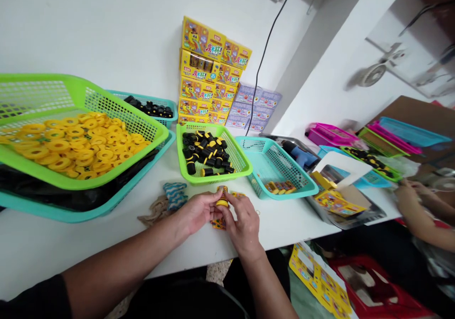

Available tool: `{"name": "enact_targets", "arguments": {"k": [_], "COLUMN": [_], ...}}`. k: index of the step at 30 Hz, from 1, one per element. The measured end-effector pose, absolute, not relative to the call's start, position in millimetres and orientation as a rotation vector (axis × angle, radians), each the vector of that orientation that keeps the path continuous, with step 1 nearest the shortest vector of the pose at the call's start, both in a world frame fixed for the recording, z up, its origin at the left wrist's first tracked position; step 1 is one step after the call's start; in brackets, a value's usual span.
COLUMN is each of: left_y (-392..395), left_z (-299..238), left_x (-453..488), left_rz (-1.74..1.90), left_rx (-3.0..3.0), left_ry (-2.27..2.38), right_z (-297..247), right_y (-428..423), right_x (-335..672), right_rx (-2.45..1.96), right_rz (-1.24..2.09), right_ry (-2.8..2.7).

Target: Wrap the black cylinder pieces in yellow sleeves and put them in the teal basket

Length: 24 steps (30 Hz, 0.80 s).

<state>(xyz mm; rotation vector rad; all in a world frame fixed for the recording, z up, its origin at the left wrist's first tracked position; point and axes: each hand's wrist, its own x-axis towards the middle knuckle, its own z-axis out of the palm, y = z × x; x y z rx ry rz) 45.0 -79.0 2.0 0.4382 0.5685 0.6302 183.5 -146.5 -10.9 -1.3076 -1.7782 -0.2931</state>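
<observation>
Far left, a lime-green mesh basket (117, 105) sits tilted on a teal basket, heaped with yellow rings (78, 143) — behind it, another teal basket (167, 103) holds black pieces (149, 106). Along the tabletop (277, 229), a twist of blue knit cloth (175, 195) lies just beside your left hand (201, 211). Now the action: your left fingers (210, 200) curl in against a black cylinder with a yellow band (222, 201), while your right hand (245, 226) closes on it from the other side, its fingers (232, 204) pinching from above. Nothing is spread; the two hands are pressed in close around it. Keep that pinch even so the band stays square. Under your hands, a yellow printed card (218, 223) shows only in part. Just ahead, a green basket (234, 150) holds more banded cylinders (206, 150), with a stack of yellow boxes (209, 72) behind it. Further right, a teal basket (273, 167) carries small yellow packets (280, 186) — and at the far edge, a co-worker's hands (408, 193) work on something too blurred to make out.
</observation>
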Motion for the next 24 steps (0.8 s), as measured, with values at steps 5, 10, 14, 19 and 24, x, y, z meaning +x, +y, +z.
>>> {"name": "enact_targets", "arguments": {"k": [5, 10, 14, 19, 24], "left_y": [-76.5, -77.0, -79.3, -78.3, -76.2], "left_z": [6.6, 5.8, 5.2, 5.4, 5.8], "left_x": [42.9, 43.9, 46.0, 45.7, 42.8], "left_rz": [0.607, 0.631, 0.632, 0.637, 0.628], "left_rx": [0.388, 0.387, 0.377, 0.404, 0.42], "left_ry": [0.566, 0.632, 0.64, 0.642, 0.601], "right_z": [-20.7, -20.9, -19.5, -20.7, -21.1], "right_y": [-146.5, -144.4, -144.1, -144.9, -146.1], "right_x": [181.6, 179.2, 179.9, 185.8, 184.3], "right_rx": [-1.328, -1.271, -1.241, -1.254, -1.289], "right_rz": [-0.158, -0.159, -0.175, -0.286, -0.189], "right_ry": [-1.596, -1.651, -1.637, -1.75, -1.623]}}
